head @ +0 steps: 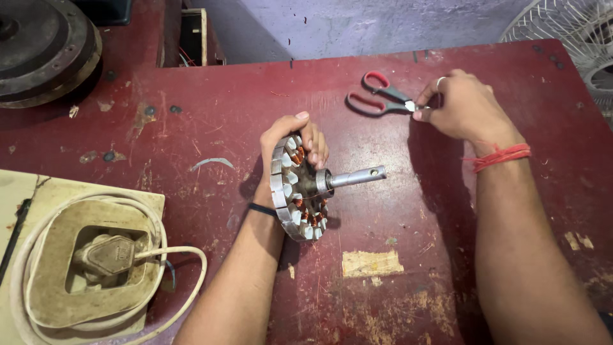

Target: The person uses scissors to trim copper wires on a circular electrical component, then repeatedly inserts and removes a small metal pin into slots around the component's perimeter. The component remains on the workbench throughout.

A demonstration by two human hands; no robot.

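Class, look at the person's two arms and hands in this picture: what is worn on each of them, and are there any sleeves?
Both forearms are bare, with no sleeves in view. The left hand has a thin black band around its wrist. The right hand has several turns of red thread tied around its wrist and a pale metal ring on one finger. No gloves and no watch show.

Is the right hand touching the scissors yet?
Touching. In the head view, the right hand has its fingertips pinched on the blade end of the red-handled scissors, which lie on the red table. The left hand holds the motor stator upright.
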